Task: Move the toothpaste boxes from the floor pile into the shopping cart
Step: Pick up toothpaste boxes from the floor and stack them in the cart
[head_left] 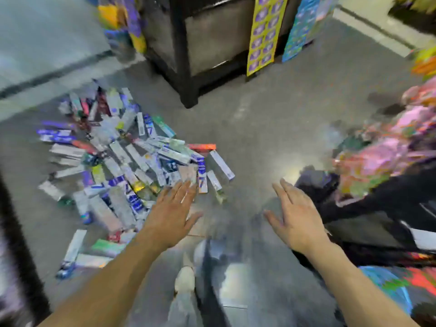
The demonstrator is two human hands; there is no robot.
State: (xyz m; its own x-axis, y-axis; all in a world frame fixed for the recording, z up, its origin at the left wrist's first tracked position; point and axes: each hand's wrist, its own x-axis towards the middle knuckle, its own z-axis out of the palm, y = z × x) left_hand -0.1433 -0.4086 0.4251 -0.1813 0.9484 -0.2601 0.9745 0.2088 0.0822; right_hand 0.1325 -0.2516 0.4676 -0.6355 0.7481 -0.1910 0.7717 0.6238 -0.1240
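On the floor, left of centre: pile of toothpaste boxes [132, 161], loosely fanned out, many overlapping, a few strays nearer the camera. Frame is motion-blurred, so labels and exact box edges are unreadable.

Left hand [172, 215] is flat, fingers straight and close together, thumb out, hovering over the near-right edge of the pile. Holding nothing. Right hand [297, 220] is likewise flat and empty, over bare floor [259, 119], well apart from the boxes.

Shopping cart: can't identify it for sure. Dark frame with colourful packets [387, 152] on the right might be it, too blurred to confirm.

Risks, as I judge them:
- Flat-palm approach on a loose heap, so boxes may slide or scatter instead of being picked up.
- Overlapping boxes mean grabbing one may drag its neighbours.
- Scooping too many with both hands would likely drop some on the way.
- Shoe [185, 279] is close to the strays, so there's a crush risk.
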